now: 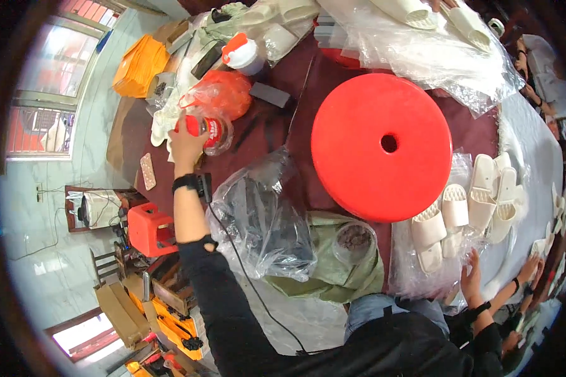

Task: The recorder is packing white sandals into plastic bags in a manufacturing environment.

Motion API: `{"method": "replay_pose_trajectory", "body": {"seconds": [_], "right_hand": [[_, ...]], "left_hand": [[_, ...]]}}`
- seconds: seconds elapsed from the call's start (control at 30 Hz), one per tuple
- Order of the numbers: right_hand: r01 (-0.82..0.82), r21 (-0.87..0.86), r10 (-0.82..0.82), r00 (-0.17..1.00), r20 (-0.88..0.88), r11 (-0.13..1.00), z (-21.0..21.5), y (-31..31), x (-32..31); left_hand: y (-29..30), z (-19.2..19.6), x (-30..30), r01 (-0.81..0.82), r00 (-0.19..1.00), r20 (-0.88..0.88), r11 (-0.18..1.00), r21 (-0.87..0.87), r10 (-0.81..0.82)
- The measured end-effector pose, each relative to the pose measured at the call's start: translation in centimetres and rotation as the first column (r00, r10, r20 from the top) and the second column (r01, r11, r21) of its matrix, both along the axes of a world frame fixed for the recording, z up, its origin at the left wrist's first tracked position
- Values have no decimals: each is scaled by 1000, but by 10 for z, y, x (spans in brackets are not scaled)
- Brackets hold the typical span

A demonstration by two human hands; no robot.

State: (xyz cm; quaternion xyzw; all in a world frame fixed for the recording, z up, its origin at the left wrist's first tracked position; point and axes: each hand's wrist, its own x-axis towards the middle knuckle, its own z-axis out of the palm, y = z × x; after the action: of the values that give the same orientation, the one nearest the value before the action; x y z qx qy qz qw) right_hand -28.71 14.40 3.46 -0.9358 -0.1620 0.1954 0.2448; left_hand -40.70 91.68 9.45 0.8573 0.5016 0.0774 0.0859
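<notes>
My left hand (188, 147) reaches over the far left of the dark red table, its fingers closed round the red lid of a clear jar (220, 136) with a red label. The jar's contents are hard to make out. Right beside it lies a red plastic bag (223, 94). My right hand (470, 279) is at the near right, empty, with its fingers apart. It is by the edge of a clear plastic bag (402, 270) and several cream slippers (429, 227).
A round red stool (352, 144) covers the middle. Clear plastic sheeting (258, 220), a tub (354, 242) on green cloth and a white bottle (242, 55) with an orange cap lie around. Another person's hand (530, 269) is at the right. A cable (245, 267) trails from my left wrist.
</notes>
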Motion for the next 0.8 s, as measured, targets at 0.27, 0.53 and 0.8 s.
{"method": "replay_pose_trajectory", "body": {"seconds": [0.27, 0.53, 0.8], "right_hand": [[107, 101, -122, 979, 164, 989, -4, -17, 4], [246, 285, -345, 859, 378, 926, 17, 5, 19], [-105, -71, 126, 796, 592, 992, 40, 33, 9]], "left_hand": [[10, -54, 30, 147, 984, -89, 986, -79, -154], [-79, 77, 51, 24, 603, 647, 821, 571, -467], [-407, 125, 88, 965, 257, 566, 236, -111, -784]]}}
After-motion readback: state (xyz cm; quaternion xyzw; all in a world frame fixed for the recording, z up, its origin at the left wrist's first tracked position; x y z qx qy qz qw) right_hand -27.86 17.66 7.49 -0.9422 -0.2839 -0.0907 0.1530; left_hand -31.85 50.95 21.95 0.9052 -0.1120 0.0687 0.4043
